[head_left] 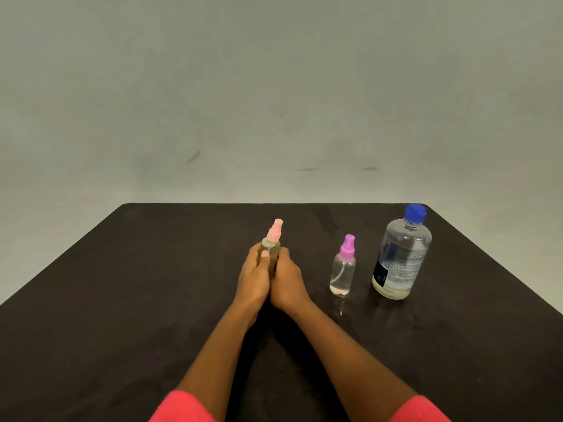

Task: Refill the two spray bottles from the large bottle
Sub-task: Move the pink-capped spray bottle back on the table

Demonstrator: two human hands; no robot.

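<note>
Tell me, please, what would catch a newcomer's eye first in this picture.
The left hand and right hand meet mid-table, both gripping an upright spray bottle with a pale pink top. To their right stand a small purple-topped spray bottle and the large bottle with its blue cap on, both untouched on the dark table.

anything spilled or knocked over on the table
A small wet streak glistens on the dark table just in front of the small clear spray bottle with the purple pump, likely a spill. Nothing is knocked over.
</note>
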